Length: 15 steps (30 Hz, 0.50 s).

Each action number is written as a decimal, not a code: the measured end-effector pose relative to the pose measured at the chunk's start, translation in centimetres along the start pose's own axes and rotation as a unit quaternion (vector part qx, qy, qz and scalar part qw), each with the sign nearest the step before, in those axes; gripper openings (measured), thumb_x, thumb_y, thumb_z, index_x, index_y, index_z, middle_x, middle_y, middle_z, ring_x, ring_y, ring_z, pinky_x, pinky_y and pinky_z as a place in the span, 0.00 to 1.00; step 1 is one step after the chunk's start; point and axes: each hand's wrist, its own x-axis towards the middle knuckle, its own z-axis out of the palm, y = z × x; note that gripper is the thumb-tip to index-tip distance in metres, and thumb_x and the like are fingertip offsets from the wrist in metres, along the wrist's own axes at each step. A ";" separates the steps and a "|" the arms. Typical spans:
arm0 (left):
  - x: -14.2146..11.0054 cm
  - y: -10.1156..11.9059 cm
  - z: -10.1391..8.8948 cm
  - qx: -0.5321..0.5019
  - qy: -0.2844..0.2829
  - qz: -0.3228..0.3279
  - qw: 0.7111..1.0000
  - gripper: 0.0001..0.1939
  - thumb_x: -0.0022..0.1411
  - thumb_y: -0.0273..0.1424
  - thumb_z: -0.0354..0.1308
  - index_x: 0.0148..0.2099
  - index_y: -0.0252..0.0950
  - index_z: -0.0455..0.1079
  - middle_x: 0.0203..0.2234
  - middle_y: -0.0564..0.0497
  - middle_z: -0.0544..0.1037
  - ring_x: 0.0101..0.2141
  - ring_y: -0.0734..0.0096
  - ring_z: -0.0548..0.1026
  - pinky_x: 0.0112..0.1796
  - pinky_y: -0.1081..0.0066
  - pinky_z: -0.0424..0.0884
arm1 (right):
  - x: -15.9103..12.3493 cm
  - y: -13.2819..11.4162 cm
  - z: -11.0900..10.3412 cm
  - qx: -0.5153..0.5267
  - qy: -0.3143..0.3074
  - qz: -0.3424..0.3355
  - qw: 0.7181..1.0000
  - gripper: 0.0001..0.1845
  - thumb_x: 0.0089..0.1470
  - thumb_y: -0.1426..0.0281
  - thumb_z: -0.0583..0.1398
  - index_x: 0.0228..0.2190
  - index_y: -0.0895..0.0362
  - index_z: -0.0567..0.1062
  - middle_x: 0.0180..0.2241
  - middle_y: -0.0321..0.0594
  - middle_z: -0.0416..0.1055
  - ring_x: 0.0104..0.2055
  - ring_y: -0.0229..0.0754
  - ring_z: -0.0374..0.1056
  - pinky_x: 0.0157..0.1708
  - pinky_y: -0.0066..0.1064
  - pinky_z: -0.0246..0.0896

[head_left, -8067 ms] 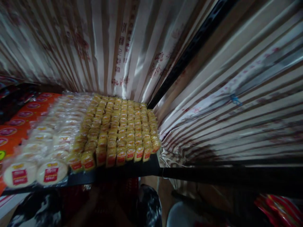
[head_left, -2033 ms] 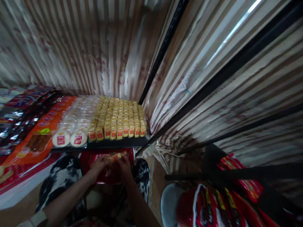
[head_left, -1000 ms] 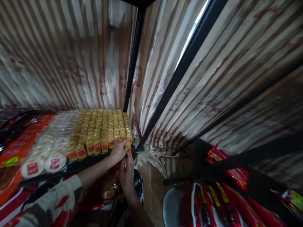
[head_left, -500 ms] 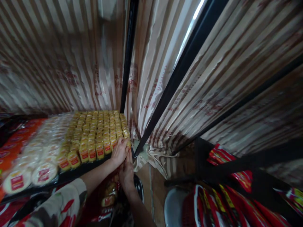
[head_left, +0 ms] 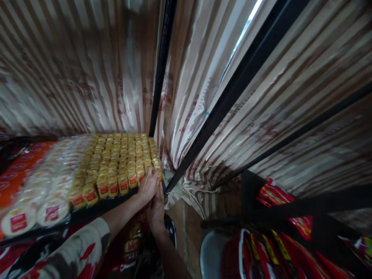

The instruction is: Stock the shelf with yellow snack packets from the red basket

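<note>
The L hand (head_left: 149, 184) and R hand (head_left: 156, 208) are brought together at the front R corner of the shelf (head_left: 93, 209), where the end row of yellow packs (head_left: 120, 166) is touched by the L fingers. The L hand is laid from above w/ fingers curled; the R hand is set just below, its fingertips raised to meet the L's. Whether a single pack is gripped btwn them can't be told, as that spot is hidden by the fingers.

Vs. 2 s ago, the hands are shifted: then a yellow pack was held btwn both, low over the red packaging (head_left: 116, 257), well apart from the block; now they're pressed up to the shelf. Vs. 1 s ago, the pack then glimpsed at the fingertips is covered. Vs. 0.5 s ago, hands are hardly moved, and a blue bit on the curtain (head_left: 124, 77) is shown again.

The yellow packs are lined up in rows, w/ the white round packs (head_left: 52, 212) and then the orange packs (head_left: 20, 168) placed to their L. Below, more yellow is seen by the red packaging, partly blocked by the L sleeve (head_left: 83, 246). Red packets (head_left: 261, 255) are massed at lower R, beside a pale rounded item (head_left: 209, 254).
</note>
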 end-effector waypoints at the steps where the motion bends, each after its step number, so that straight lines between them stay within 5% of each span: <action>1: 0.0 0.0 0.2 -0.001 0.005 -0.002 1.000 0.16 0.59 0.26 0.45 0.50 0.38 0.63 0.44 0.46 0.63 0.39 0.67 0.70 0.39 0.70 0.67 | 0.1 0.0 0.0 0.004 0.001 0.002 1.000 0.30 0.52 0.74 0.50 0.58 0.62 0.57 0.58 0.51 0.55 0.60 0.47 0.51 0.57 0.42 0.51; 15: -2.0 -0.6 -0.6 -0.069 0.051 0.020 0.996 0.20 0.60 0.27 0.45 0.55 0.37 0.59 0.47 0.45 0.65 0.47 0.66 0.67 0.47 0.65 0.66 | -0.8 -0.1 0.1 -0.015 0.017 0.019 1.000 0.31 0.48 0.78 0.49 0.55 0.65 0.60 0.56 0.55 0.56 0.59 0.49 0.52 0.56 0.46 0.51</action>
